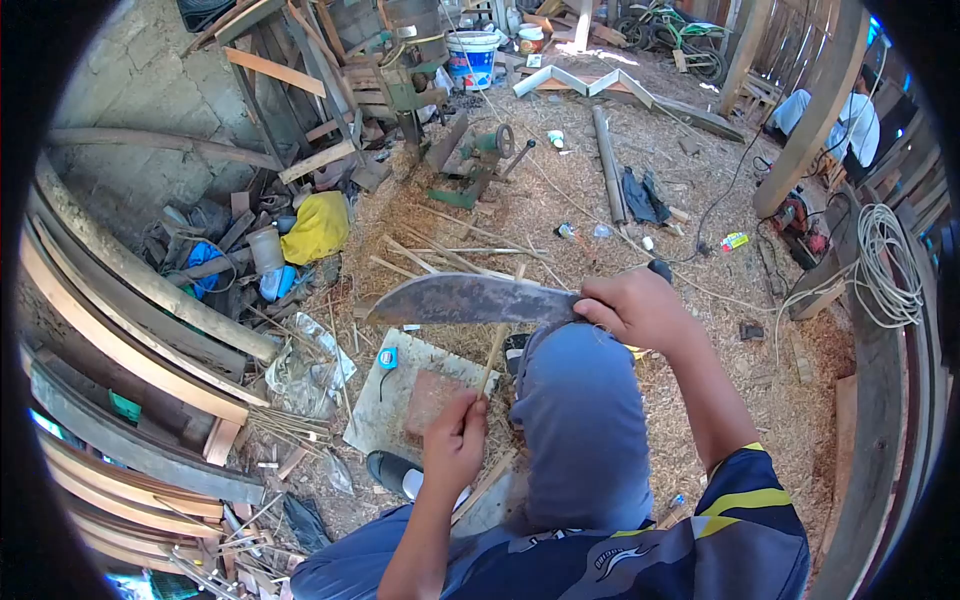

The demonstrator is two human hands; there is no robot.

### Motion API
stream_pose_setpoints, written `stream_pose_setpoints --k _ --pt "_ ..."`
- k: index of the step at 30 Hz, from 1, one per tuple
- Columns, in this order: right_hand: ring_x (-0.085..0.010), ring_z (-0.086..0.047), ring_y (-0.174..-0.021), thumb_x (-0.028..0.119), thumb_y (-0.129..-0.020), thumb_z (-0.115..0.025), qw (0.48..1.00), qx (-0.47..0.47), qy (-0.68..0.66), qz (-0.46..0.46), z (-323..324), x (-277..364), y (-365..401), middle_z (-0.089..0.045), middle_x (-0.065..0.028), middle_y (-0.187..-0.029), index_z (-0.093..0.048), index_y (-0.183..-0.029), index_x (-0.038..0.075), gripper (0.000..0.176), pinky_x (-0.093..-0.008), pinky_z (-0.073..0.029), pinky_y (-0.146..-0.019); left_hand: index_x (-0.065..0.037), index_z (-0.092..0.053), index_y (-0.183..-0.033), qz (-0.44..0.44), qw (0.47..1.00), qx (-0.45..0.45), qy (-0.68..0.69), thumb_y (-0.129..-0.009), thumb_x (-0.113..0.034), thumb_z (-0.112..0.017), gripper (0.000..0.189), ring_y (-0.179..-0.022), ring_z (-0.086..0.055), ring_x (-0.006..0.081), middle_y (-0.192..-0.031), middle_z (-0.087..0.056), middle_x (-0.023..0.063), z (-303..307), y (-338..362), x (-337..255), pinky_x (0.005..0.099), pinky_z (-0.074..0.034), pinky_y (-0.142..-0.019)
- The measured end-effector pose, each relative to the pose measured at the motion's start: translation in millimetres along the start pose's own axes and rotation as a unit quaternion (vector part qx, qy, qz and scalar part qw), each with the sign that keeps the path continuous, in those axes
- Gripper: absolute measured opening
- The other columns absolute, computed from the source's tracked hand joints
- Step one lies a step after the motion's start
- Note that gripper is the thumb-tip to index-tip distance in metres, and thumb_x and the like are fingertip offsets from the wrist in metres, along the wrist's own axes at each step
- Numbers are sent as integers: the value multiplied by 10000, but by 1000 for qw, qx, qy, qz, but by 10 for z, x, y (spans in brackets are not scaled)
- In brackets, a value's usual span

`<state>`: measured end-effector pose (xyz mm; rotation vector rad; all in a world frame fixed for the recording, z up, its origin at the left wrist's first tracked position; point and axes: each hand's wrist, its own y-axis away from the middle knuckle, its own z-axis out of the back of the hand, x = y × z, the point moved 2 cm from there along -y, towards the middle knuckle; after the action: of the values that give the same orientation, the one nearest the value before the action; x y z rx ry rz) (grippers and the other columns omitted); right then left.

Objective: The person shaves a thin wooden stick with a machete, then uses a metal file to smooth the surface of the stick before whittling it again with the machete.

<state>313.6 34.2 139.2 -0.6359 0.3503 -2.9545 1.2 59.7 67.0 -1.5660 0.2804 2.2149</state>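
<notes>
My right hand [640, 312] is wrapped round the handle of a machete [465, 300], whose wide, dark, worn blade points left above my bent knee [585, 400]. Low and to the left, my left hand [456, 438] is closed on a thin wooden stick [494, 358]. The stick leans up and away from me, and the blade overlaps it in this view. Beneath them on the ground lies a pale slab [372, 418] with a reddish block [432, 400] on it. A blue tape measure [388, 358] rests on the slab near its left edge.
Long curved timbers [130, 360] are stacked at the left. Thin sticks [440, 250] lie on shavings ahead, before a green metal vise-like machine [480, 160]. A wooden post [820, 110] and coiled rope [885, 260] stand right. Another person [850, 125] sits behind the post.
</notes>
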Motion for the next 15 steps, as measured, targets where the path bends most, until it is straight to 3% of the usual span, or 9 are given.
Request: stream_pose_setpoints --k 4,7,10,13,15 --pt "-406 -698 -701 518 -1050 -569 998 13 52 16 10 103 -74 -681 -167 -710 -707 -885 118 454 -518 -535 -660 -25 -704 -1127 -26 1000 0 3 -1090 -174 -618 176 -698 -593 120 -773 -623 56 -161 -456 -363 328 -479 -636" --pt "-407 -693 -684 530 -1044 -577 998 2 56 17 7 149 -77 -664 -162 -675 -706 -874 121 461 -515 -532 -650 -23 -700 -1125 -83 996 -15 -22 -1095 -173 -603 181 -688 -599 144 -786 -629 83 -217 -638 -321 343 -481 -638" --pt "-408 -690 -677 524 -1043 -583 997 -13 63 30 15 100 -46 -661 -162 -672 -706 -872 123 453 -519 -528 -641 -30 -698 -1111 -89 996 -15 -15 -1078 -145 -616 145 -664 -608 178 -772 -636 114 -191 -501 -308 347 -484 -636" --pt "-404 -696 -703 505 -1048 -584 997 -1 71 10 103 107 -5 -677 -164 -706 -707 -884 122 435 -523 -528 -664 -42 -698 -1100 -37 999 -7 14 -1063 -120 -624 114 -652 -611 192 -772 -643 133 -112 -234 -170 344 -487 -632" --pt "-406 -700 -731 493 -1053 -582 1000 -5 30 -4 59 4 59 -688 -170 -736 -707 -895 117 426 -526 -529 -685 -45 -700 -1099 -35 998 -12 -45 -1066 -117 -622 111 -660 -608 167 -764 -635 109 -4 28 7 332 -485 -629"
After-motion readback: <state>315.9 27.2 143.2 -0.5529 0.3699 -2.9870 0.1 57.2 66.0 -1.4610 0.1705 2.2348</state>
